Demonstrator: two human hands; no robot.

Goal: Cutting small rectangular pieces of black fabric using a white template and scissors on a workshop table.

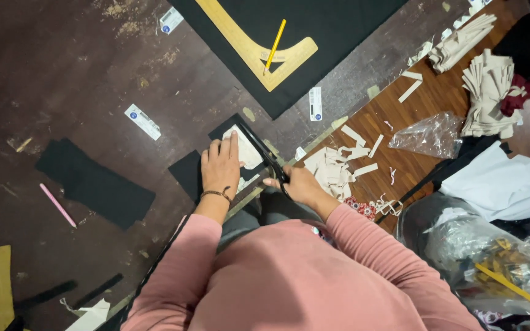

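L hand (pixel 221 167): mine, flat, fingers spread, pressing down on pattern piece + black fabric; grasping nothing. Thin bracelet at wrist.
R hand (pixel 299 184): mine, closed around scissors' handles, at 3 o'clock of L hand, near it.
Scissors (pixel 264 152): black, blades point toward 11 o'clock, running along pattern's right edge. Can't tell how far blades are parted.
Pattern (pixel 245 149): pale paper piece, lies on black fabric, just past my L fingertips, partly under them.
Fabric (pixel 186 172): small black piece under L hand, on dark table near its edge.
Table (pixel 62 79): dark brown, worn, scuffed.
Curve ruler (pixel 249 46): tan wood, at 12 o'clock, on big black cloth (pixel 332 30).
Pencil (pixel 274 44): yellow, lying across ruler.
Black scrap (pixel 93 182): at 9 o'clock of L hand, well apart.
Pink stick (pixel 57 205): chalk or pencil, can't tell; just left of scrap.
Labels (pixel 143 121): small white tags scattered on table.
Floor (pixel 424 104): wood, at 2 o'clock, w/ beige strips (pixel 363 140) + stacked beige pieces (pixel 486 92).
Bags (pixel 437 135): clear plastic, one at 2 o'clock, another at 4 o'clock.
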